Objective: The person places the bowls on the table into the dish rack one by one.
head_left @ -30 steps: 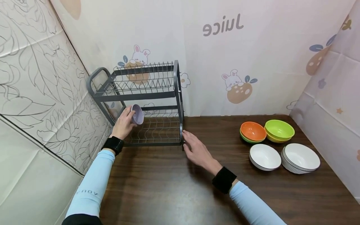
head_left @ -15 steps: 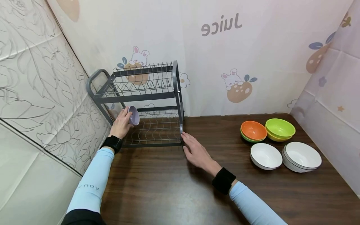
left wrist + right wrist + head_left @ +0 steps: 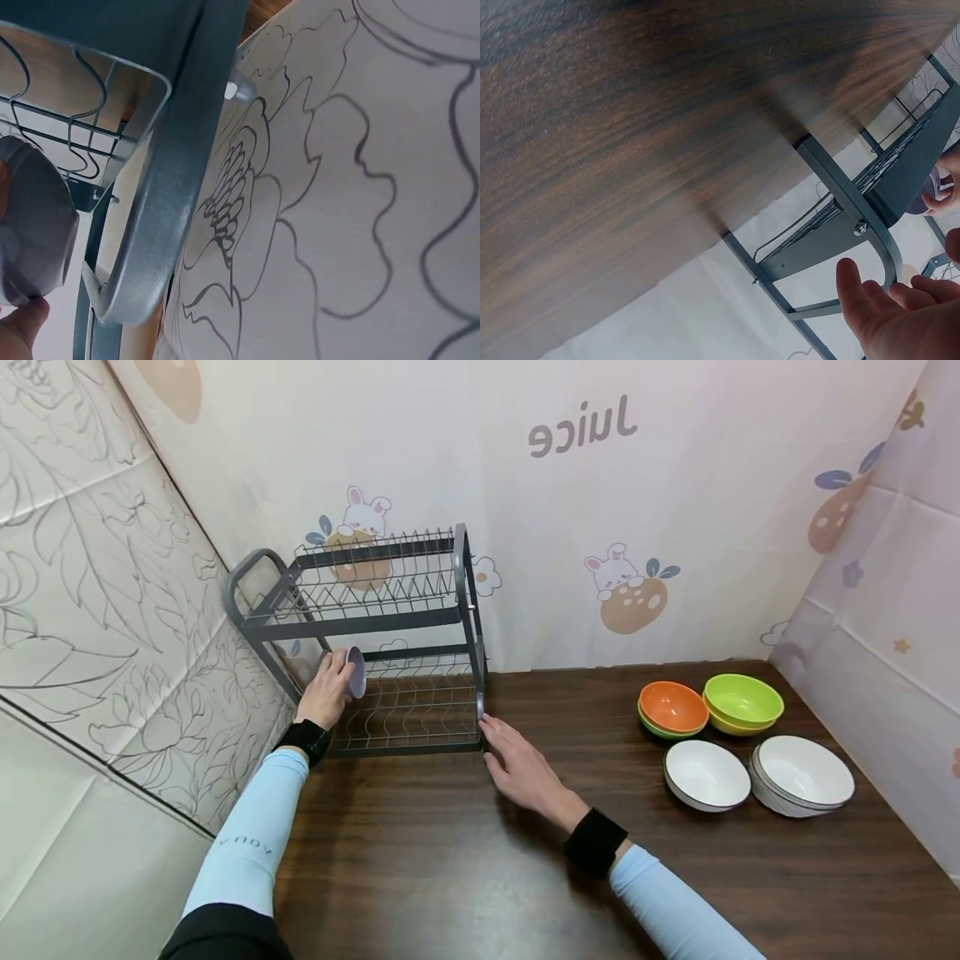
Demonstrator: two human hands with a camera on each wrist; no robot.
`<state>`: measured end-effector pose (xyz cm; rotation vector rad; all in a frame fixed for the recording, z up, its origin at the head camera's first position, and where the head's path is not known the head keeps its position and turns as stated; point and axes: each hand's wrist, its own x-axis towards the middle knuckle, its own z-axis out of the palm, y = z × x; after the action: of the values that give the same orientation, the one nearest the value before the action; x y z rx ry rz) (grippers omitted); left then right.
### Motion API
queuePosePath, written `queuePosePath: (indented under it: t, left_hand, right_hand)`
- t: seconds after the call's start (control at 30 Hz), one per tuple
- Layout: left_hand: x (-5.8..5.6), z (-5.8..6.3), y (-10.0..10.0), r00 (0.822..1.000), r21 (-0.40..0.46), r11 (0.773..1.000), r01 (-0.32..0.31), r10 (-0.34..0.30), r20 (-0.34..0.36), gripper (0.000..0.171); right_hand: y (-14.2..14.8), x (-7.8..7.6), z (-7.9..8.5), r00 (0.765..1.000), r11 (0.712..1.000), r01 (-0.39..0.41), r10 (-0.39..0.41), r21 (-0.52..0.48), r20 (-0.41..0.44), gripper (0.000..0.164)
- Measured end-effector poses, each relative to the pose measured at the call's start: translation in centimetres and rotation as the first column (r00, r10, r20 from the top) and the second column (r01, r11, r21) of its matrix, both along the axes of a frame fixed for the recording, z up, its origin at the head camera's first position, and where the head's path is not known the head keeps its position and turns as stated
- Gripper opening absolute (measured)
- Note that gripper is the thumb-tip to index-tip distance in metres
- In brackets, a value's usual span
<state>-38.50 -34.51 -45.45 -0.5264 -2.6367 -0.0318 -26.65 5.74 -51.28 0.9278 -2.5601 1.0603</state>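
A small purple bowl [image 3: 356, 673] is tipped on its side in my left hand [image 3: 326, 690], between the two tiers of a grey dish rack [image 3: 352, 626]. My thumb and fingers pinch it at the rim and outer wall. In the left wrist view the bowl [image 3: 36, 225] is close by the rack's lower wire basket. Over at the rack's right end, my right hand [image 3: 522, 765] lies with fingers extended, fingertips right at the upright post. The right wrist view has the right hand [image 3: 907, 319] beside the rack's curved side frame [image 3: 847, 199], its fingers loosely bent.
To the right on the brown table [image 3: 480, 868] stand an orange bowl [image 3: 673, 707] stacked on a green one, and a lime bowl [image 3: 742, 699] on a yellow one. Nearer are a white bowl [image 3: 707, 776] and a white bowl stack [image 3: 801, 776]. Patterned walls enclose the back and sides.
My left hand has moved slightly left with the purple bowl, which has turned more edge-on to the head view. The right hand has stayed at the rack's post.
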Motion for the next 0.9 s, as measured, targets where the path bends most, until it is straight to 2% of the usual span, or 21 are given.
queuePosePath:
  t: [0.13,0.3,0.53,0.9]
  left_hand:
    - [-0.2,-0.2,-0.3,1.0,-0.026,1.0,-0.009,0.009,-0.001,0.072]
    - [-0.6,0.2,-0.6,1.0,-0.059,0.998,-0.02,0.02,0.004,0.07]
    - [-0.9,0.0,-1.0,1.0,-0.124,0.992,-0.013,0.01,-0.027,0.064]
    - [-1.1,-0.3,-0.8,0.996,-0.169,0.986,0.0,-0.014,-0.083,0.056]
  right_hand:
    - [0.0,0.0,-0.1,1.0,1.0,-0.008,0.008,0.01,0.004,0.054]
    - [0.2,0.2,-0.2,1.0,1.0,-0.013,0.013,0.016,0.009,0.055]
    - [0.1,0.2,0.0,1.0,1.0,-0.013,0.013,0.013,0.021,0.056]
    - [0.2,0.0,-0.3,1.0,1.0,-0.008,0.008,0.017,0.029,0.057]
